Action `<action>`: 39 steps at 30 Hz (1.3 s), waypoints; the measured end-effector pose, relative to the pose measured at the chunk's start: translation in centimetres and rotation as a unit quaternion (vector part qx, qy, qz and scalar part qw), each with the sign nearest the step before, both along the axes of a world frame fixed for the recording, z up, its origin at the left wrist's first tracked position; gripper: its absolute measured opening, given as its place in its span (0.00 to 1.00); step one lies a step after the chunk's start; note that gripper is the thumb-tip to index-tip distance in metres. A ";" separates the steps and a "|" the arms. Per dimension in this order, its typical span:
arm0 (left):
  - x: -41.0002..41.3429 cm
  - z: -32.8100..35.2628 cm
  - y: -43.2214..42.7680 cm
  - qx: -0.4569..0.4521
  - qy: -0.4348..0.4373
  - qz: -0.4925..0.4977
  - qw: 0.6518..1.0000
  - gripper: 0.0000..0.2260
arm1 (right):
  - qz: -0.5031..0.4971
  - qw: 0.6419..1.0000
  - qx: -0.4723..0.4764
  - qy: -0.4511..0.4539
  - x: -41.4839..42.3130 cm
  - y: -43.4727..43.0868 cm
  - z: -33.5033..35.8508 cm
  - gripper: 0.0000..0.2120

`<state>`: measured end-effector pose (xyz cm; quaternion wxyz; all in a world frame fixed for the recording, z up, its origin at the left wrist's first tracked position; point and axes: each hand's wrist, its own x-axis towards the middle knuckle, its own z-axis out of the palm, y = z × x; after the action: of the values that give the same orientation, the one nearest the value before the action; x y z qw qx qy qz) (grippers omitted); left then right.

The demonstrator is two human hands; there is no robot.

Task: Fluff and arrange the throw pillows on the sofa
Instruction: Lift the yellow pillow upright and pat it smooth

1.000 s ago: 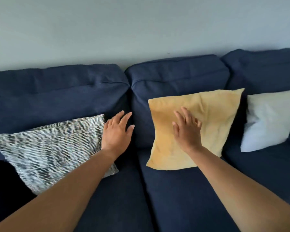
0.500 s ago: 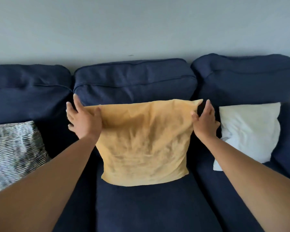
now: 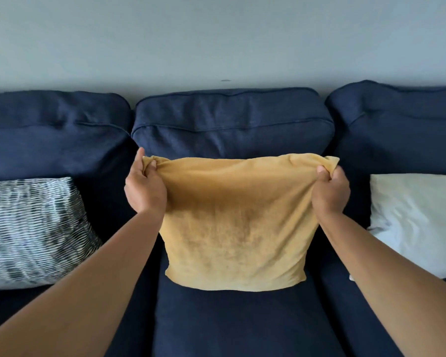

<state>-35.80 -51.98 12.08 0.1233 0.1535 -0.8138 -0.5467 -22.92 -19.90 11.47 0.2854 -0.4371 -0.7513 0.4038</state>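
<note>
A mustard-yellow throw pillow (image 3: 236, 225) stands upright on the middle seat of a navy sofa (image 3: 232, 124), in front of the middle back cushion. My left hand (image 3: 144, 189) pinches its top left corner. My right hand (image 3: 331, 190) pinches its top right corner, and the top edge is stretched taut between them. A black-and-white patterned pillow (image 3: 34, 230) leans on the left seat. A white pillow (image 3: 417, 222) leans on the right seat, partly cut off by the frame edge.
A plain grey wall (image 3: 216, 39) rises behind the sofa. Bare navy seat cushion (image 3: 242, 323) lies in front of the yellow pillow. Gaps of dark seat separate the yellow pillow from both neighbours.
My hands went from resting on the patterned and yellow pillows to gripping the yellow pillow's top corners. The view shifted right and centred on it; the pillow now stands straight.
</note>
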 end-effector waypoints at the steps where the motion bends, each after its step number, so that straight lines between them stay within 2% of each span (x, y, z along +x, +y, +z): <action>1: 0.1 -0.3 0.3 0.008 -0.005 0.003 1.000 0.18 | 0.005 1.000 -0.007 -0.027 0.0 0.3 -0.1 0.09; 4: -0.3 -0.1 1.0 0.012 0.002 -0.012 1.000 0.19 | -0.006 0.995 0.036 -0.089 0.1 0.6 0.1 0.09; 5: -0.3 0.3 1.2 -0.018 0.017 -0.016 1.000 0.21 | -0.013 0.994 0.070 -0.085 0.1 0.6 0.3 0.09; 7: 0.3 1.1 1.7 -0.139 0.067 -0.013 0.988 0.27 | 0.001 0.988 0.146 -0.058 0.0 -0.2 1.0 0.20; 8: 0.8 1.4 2.2 -0.198 0.104 -0.026 0.974 0.29 | 0.023 0.979 0.196 -0.054 0.0 -0.9 1.3 0.24; 10: 2.7 0.9 3.6 -0.298 0.196 -0.121 0.926 0.31 | 0.106 0.945 0.306 -0.052 -0.1 -3.2 1.4 0.26; 12: 5.2 -0.6 5.4 -0.329 0.251 -0.226 0.882 0.28 | 0.219 0.901 0.373 -0.033 -0.4 -6.2 0.5 0.25; 15: 8.1 -3.6 6.8 -0.336 0.240 -0.302 0.859 0.25 | 0.340 0.841 0.417 -0.052 -0.5 -9.4 -2.2 0.25; 19: 7.4 -6.8 6.2 -0.432 0.204 -0.328 0.815 0.25 | 0.369 0.780 0.478 -0.164 -0.5 -6.4 -6.0 0.27; 21: 5.8 -7.4 6.3 -0.484 0.180 -0.319 0.794 0.25 | 0.343 0.779 0.481 -0.211 -1.0 -2.9 -6.8 0.28; 23: 4.2 -7.8 6.6 -0.522 0.161 -0.312 0.777 0.26 | 0.309 0.795 0.457 -0.251 -1.5 0.8 -7.0 0.28; 24: 3.7 -7.8 6.9 -0.528 0.152 -0.301 0.780 0.26 | 0.296 0.804 0.441 -0.269 -1.5 2.4 -7.0 0.28; 26: 3.5 -7.6 7.5 -0.512 0.129 -0.264 0.807 0.26 | 0.271 0.833 0.392 -0.280 -1.3 4.0 -6.5 0.29; 29: 5.1 -7.2 8.7 -0.458 0.125 -0.208 0.855 0.25 | 0.243 0.864 0.395 -0.198 -0.3 2.7 -5.5 0.29; 31: 6.6 -7.1 8.7 -0.432 0.148 -0.195 0.868 0.25 | 0.272 0.855 0.425 -0.122 0.4 0.2 -5.0 0.28; 33: 7.9 -7.5 8.3 -0.425 0.174 -0.192 0.868 0.25 | 0.337 0.822 0.454 -0.076 1.1 -2.9 -5.6 0.29; 37: 9.3 -9.2 7.3 -0.463 0.173 -0.212 0.843 0.26 | 0.447 0.696 0.555 -0.089 2.3 -5.2 -9.5 0.31; 39: 8.7 -9.9 6.5 -0.492 0.153 -0.217 0.829 0.27 | 0.440 0.673 0.584 -0.114 1.7 -3.0 -11.1 0.33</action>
<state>-27.07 -45.51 2.14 0.1832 -0.1935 -0.9582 -0.1037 -21.21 -22.88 0.41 0.1835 0.1573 -0.9661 -0.0909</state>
